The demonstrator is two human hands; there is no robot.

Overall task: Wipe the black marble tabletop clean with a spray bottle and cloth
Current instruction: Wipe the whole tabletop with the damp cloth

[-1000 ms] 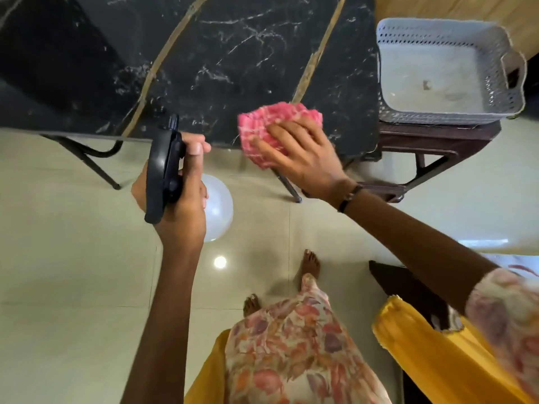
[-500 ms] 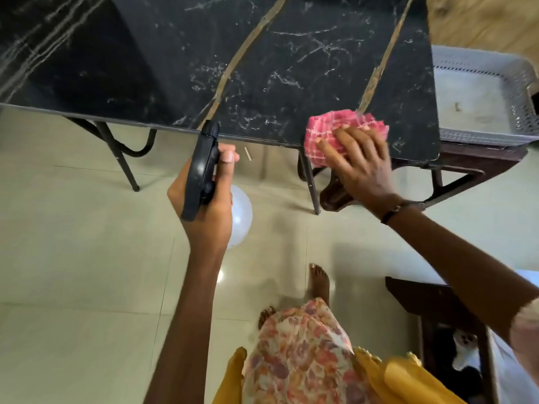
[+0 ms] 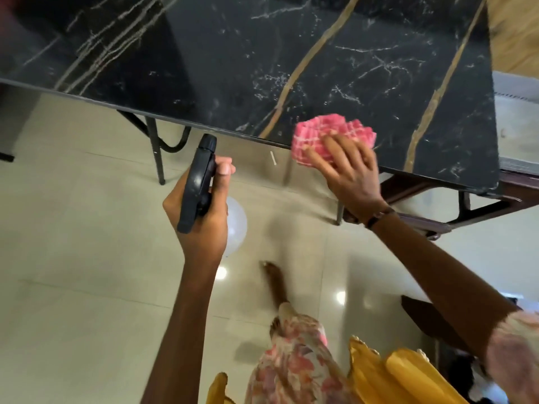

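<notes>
The black marble tabletop [image 3: 233,62] with gold and white veins fills the upper part of the view. My right hand [image 3: 347,170] presses a pink checked cloth [image 3: 329,135] flat on the tabletop's near edge. My left hand [image 3: 204,217] grips a spray bottle [image 3: 197,185] below the table edge, over the floor; its black trigger head points toward the table and its pale round body shows behind my hand.
A grey perforated basket [image 3: 516,91] sits on a dark stool [image 3: 437,223] right of the table. Black metal table legs [image 3: 154,147] stand on the pale tiled floor. My bare foot [image 3: 275,281] and patterned clothing are below.
The view has shifted left along the table, with the basket sliding toward the right frame edge. My right hand and the cloth have moved left along the near edge. The spray bottle stays held.
</notes>
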